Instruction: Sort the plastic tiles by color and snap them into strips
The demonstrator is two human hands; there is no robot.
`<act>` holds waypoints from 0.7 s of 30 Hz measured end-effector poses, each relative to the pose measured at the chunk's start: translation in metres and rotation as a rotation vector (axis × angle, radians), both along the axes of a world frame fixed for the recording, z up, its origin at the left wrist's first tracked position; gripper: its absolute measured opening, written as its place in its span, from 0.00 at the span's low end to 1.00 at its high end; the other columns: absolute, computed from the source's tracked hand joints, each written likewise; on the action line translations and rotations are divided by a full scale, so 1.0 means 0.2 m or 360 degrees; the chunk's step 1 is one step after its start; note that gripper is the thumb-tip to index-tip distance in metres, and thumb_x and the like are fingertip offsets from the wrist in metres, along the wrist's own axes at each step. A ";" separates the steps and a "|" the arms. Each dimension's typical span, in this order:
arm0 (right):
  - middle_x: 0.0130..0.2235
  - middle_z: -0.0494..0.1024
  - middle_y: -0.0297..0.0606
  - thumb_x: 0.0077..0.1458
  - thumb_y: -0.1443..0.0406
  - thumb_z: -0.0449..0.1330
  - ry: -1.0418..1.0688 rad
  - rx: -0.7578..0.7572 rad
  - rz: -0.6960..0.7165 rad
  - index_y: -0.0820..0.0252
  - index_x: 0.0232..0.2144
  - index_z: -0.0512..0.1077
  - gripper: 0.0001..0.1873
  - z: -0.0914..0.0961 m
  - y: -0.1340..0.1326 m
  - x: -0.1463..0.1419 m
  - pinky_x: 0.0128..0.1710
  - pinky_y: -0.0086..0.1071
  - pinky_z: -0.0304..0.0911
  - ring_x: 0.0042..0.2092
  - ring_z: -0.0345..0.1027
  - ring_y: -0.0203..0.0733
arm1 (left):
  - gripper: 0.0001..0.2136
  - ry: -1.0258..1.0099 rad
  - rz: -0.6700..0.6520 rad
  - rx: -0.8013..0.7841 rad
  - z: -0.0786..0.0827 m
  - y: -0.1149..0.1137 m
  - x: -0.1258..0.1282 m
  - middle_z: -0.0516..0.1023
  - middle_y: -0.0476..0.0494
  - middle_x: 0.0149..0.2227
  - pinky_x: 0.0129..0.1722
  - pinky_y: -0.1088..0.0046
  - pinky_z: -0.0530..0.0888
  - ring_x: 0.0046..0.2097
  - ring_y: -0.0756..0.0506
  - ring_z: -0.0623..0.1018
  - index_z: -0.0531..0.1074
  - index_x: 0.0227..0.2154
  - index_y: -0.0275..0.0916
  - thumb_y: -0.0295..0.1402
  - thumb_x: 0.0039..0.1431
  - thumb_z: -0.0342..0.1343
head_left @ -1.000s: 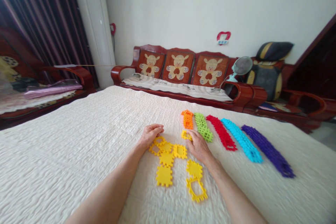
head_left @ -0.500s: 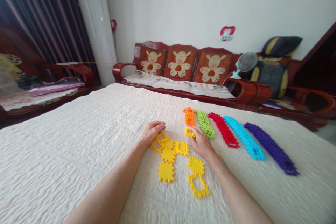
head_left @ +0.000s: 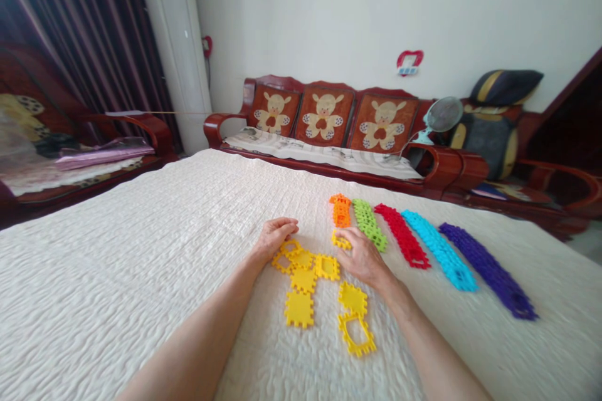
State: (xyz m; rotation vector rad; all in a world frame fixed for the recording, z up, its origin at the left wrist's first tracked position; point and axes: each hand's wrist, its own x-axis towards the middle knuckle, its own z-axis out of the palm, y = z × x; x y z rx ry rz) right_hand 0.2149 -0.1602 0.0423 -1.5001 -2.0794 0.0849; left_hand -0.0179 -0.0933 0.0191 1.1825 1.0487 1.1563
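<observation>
Several yellow square interlocking tiles (head_left: 303, 277) lie joined in a cross shape on the cream quilted bed (head_left: 141, 250). My left hand (head_left: 276, 235) rests with curled fingers on the far-left tile of that group. My right hand (head_left: 362, 255) lies palm down, its fingertips pinching a small yellow open-frame tile (head_left: 339, 239) just below the orange strip (head_left: 340, 210). Two loose yellow tiles, a solid one (head_left: 352, 297) and an open frame (head_left: 356, 333), sit by my right wrist.
Rows of joined tiles lie to the right: green (head_left: 369, 223), red (head_left: 403, 235), cyan (head_left: 439, 249) and purple (head_left: 489, 269). A red wooden sofa (head_left: 329, 131) with bear cushions stands past the bed. A small fan (head_left: 437, 118) sits on its armrest.
Both hands stay on the same tiles and barely shift. The camera has tilted a little, so the scene slid slightly right and down.
</observation>
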 end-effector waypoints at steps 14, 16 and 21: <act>0.46 0.72 0.42 0.41 0.62 0.64 -0.0033 -0.0566 0.0168 0.60 0.45 0.70 0.25 0.09 -0.07 -0.05 0.49 0.38 0.62 0.47 0.67 0.45 | 0.11 -0.0030 0.0008 -0.0029 0.03 -0.02 0.01 0.78 0.47 0.27 0.29 0.77 0.67 0.26 0.52 0.71 0.78 0.31 0.36 0.35 0.43 0.61; 0.48 0.72 0.43 0.43 0.63 0.63 0.0024 -0.0454 0.0095 0.60 0.47 0.69 0.26 0.10 -0.06 -0.02 0.50 0.39 0.62 0.49 0.67 0.46 | 0.11 -0.0034 0.0005 -0.0039 0.03 -0.01 0.01 0.78 0.48 0.27 0.29 0.78 0.67 0.26 0.53 0.71 0.77 0.31 0.36 0.35 0.43 0.61; 0.47 0.71 0.45 0.45 0.63 0.60 -0.0014 -0.0016 -0.0186 0.60 0.48 0.69 0.25 0.04 0.00 0.05 0.52 0.42 0.61 0.51 0.66 0.49 | 0.11 -0.0012 0.0016 -0.0052 0.03 -0.01 0.00 0.78 0.47 0.27 0.29 0.78 0.66 0.26 0.53 0.70 0.77 0.31 0.36 0.35 0.43 0.61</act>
